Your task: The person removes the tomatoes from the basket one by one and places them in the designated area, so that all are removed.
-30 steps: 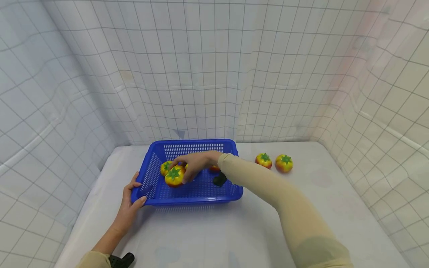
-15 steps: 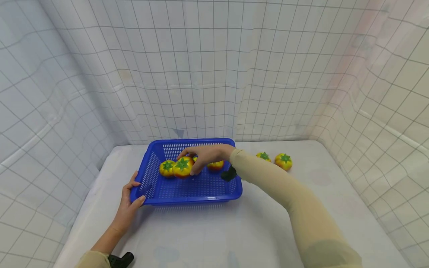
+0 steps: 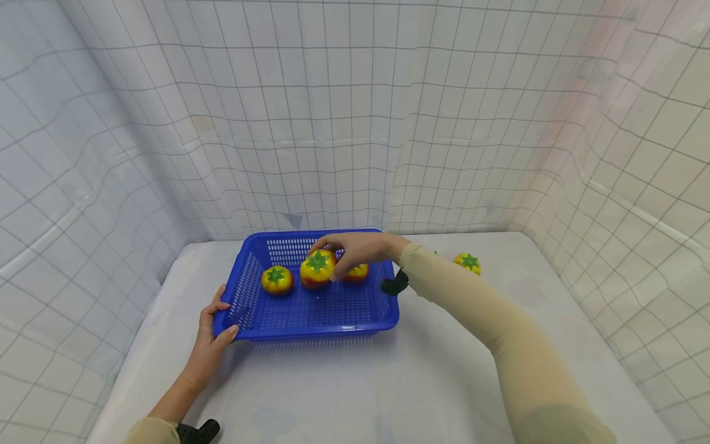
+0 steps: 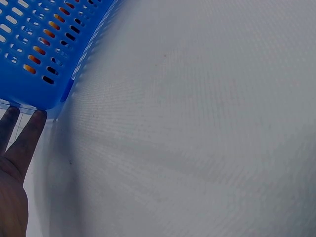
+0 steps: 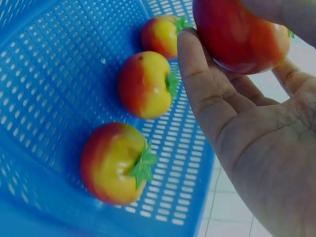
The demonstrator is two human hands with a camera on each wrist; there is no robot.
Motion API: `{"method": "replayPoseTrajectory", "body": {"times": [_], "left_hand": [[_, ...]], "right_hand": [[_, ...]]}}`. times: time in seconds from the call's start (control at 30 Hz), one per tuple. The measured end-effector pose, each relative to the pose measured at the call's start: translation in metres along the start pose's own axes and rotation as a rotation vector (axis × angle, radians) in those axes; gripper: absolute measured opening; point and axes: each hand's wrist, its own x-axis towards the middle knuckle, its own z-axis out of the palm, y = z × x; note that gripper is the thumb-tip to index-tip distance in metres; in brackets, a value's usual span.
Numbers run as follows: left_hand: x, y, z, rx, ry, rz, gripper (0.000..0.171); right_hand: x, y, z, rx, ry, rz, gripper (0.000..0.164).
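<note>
Right hand (image 3: 363, 248) grips red-yellow tomato (image 3: 317, 269) | left hand (image 3: 209, 345) grips basket (image 3: 310, 320)

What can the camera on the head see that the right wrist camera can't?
Only the head view shows the left hand holding the basket's corner, a tomato out on the table, and the checked curtain. Only the right wrist view shows three tomatoes lying in the basket at once. Both show the blue basket and the right hand gripping a tomato.
</note>
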Motion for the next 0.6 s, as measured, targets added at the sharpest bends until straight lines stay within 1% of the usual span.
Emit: {"method": "replayPoseTrajectory", "body": {"times": [0.2,0.37,0.6], "left_hand": [[0.0,-0.001,0.0,0.007,0.001,-0.007,0.044],[-0.001,-0.002,0.0,0.015,0.005,-0.01,0.045],[-0.001,-0.001,0.001,0.001,0.01,-0.017,0.043]], "right_hand": [[-0.014,0.006,-0.01,0.005,0.039,0.001,0.066],[-0.025,0.01,-0.019,0.078,0.046,0.011,0.069],[-0.042,0.016,-0.029,0.168,0.071,0.0,0.073]]}}
